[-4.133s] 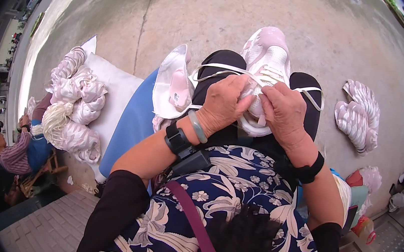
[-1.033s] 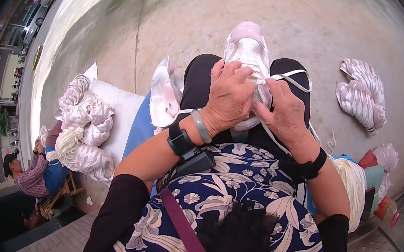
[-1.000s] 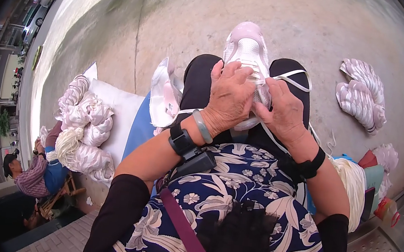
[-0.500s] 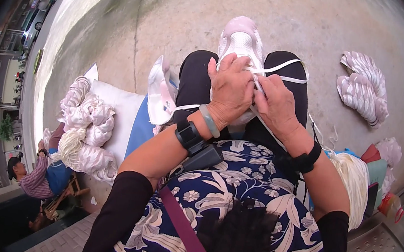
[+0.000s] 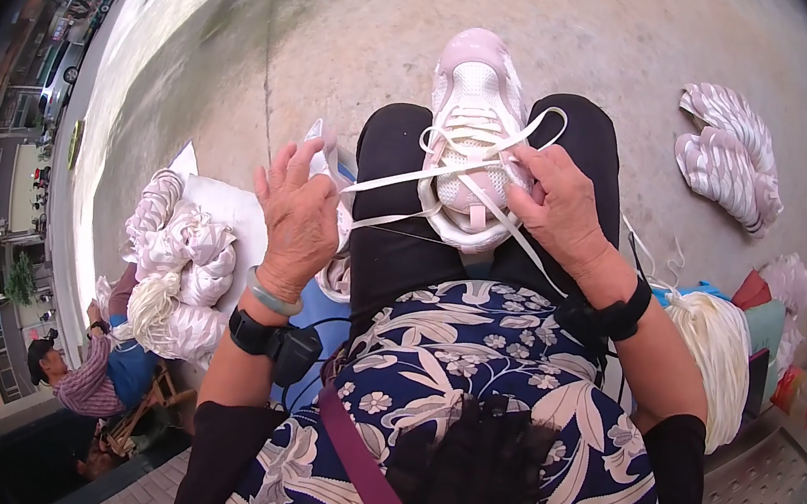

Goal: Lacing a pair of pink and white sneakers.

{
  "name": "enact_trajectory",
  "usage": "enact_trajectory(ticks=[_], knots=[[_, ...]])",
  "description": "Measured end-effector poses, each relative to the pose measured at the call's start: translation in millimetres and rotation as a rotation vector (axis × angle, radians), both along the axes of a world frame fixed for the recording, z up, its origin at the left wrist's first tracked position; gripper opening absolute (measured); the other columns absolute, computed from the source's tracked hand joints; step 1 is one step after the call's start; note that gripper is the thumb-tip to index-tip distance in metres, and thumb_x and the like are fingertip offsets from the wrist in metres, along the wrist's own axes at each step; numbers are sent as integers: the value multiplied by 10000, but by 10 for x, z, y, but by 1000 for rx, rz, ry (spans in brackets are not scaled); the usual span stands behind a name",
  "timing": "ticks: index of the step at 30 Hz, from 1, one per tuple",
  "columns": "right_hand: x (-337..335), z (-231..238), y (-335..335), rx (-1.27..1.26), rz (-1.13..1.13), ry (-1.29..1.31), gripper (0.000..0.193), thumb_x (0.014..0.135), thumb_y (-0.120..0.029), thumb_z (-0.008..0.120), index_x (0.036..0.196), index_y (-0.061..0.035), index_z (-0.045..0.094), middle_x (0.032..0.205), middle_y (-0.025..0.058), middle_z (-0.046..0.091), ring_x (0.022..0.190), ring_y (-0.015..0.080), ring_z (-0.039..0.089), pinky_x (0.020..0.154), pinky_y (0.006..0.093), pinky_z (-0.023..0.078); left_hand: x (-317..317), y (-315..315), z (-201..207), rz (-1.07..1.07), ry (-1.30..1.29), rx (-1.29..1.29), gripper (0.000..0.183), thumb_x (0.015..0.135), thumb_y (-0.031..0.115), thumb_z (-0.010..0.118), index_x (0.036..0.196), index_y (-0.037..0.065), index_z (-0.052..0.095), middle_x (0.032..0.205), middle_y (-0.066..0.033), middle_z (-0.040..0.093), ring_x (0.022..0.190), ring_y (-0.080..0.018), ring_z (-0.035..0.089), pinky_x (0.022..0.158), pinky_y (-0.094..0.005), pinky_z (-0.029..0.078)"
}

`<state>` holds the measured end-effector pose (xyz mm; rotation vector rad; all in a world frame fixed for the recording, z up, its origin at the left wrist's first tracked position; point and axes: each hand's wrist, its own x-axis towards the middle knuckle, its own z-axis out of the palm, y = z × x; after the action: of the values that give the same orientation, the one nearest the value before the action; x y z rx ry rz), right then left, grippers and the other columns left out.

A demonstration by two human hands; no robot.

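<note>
A pale pink and white sneaker (image 5: pixel 475 78) rests on my lap between my knees, its toe pointing away from me. White shoelace (image 5: pixel 394 179) runs loosely across its tongue, with a loop standing up on the right. My left hand (image 5: pixel 301 204) is left of the sneaker, pinching a strand drawn taut from the eyelets; its other fingers stick out. At the sneaker's right side my right hand (image 5: pixel 558 206) has thumb and fingertips closed on the eyelet edge, a lace hanging below. Another pink and white shoe (image 5: pixel 336 274) is partly hidden behind my left hand.
Bundled pink-white shoe parts (image 5: pixel 185 245) are piled on the left. More stacked uppers (image 5: pixel 732 161) lie on the concrete floor at right. A hank of white laces (image 5: pixel 708 355) hangs beside my right arm. A person in a striped shirt (image 5: pixel 91 380) sits at far left.
My left hand has moved from the sneaker out to the left, drawing lace with it. My right hand has stayed by the eyelets. The sneaker's tongue and crossed laces are uncovered now.
</note>
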<state>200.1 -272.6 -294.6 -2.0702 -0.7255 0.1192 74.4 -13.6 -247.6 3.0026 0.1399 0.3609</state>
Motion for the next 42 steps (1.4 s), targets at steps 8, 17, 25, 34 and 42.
enact_trajectory(ticks=[8, 17, 25, 34, 42], knots=[[16, -81, 38, 37, -7, -31, 308, 722, -152, 613, 1015, -59, 598, 789, 124, 523, 672, 284, 558, 620, 359, 470, -777, 785, -436, 234, 217, -103, 38, 764, 81, 589, 773, 48, 605, 1211, -127, 530, 1127, -320, 451, 983, -502, 258], [-57, -43, 35, 75, -54, 37, 358, 701, -151, 663, 1033, -51, 574, 821, 96, 537, 584, 205, 535, 575, 315, 463, 52, -68, -300, -83, -153, -435, 138, 737, 88, 631, 868, 45, 632, 1043, -120, 604, 959, -305, 550, 883, -389, 370], [-185, 78, -145, -34, -97, 162, 315, 681, -210, 726, 867, -38, 539, 766, 86, 538, 573, 197, 527, 547, 324, 446, 348, -355, -339, -263, -134, -408, 275, 686, 69, 610, 959, 34, 605, 1038, -123, 603, 956, -297, 551, 874, -394, 389], [-184, -76, -226, -401, 243, -415, 206, 697, -201, 678, 736, -58, 535, 701, 83, 517, 667, 268, 562, 584, 389, 425, 399, -364, -313, -216, 4, -536, 167, 670, 35, 548, 831, 4, 579, 720, -121, 609, 696, -291, 586, 663, -362, 455], [83, 434, -438, 124, 0, 694, 78, 833, -30, 561, 905, -3, 548, 663, 2, 531, 548, 55, 505, 515, 197, 421, 402, -257, -183, -259, -126, -583, 139, 815, 9, 573, 954, 7, 587, 752, -151, 607, 669, -284, 602, 591, -322, 468]])
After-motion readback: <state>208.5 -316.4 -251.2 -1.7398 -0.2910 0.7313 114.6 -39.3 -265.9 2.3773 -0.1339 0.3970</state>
